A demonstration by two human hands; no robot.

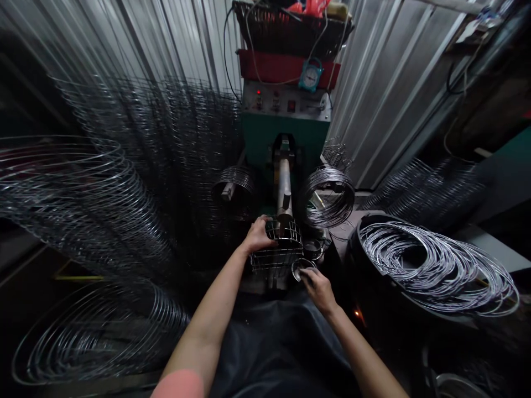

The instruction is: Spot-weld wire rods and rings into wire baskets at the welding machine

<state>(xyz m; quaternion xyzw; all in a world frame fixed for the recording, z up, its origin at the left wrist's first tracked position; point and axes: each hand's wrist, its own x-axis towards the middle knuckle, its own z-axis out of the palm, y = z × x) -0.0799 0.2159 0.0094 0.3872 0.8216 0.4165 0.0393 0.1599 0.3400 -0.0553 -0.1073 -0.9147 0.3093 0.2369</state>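
Observation:
A small wire basket frame (277, 258) sits at the lower end of the machine's metal arm (284, 182). My left hand (260, 234) is closed on the upper left rim of this frame. To the right and a little lower, my right hand (316, 283) has its fingers pressed together at a small round metal dish (297, 268); whatever is between the fingertips is too small to make out. Another round dish (312, 247) stands just beyond it, beside the frame.
Wire coils (330, 198) hang right of the arm, with more (234, 185) at its left. A black tub (365, 221) of wire rings stands at the right. Tall ring stacks (136, 221) fill the left. The green machine (307, 132) carries a blue clock (310, 76).

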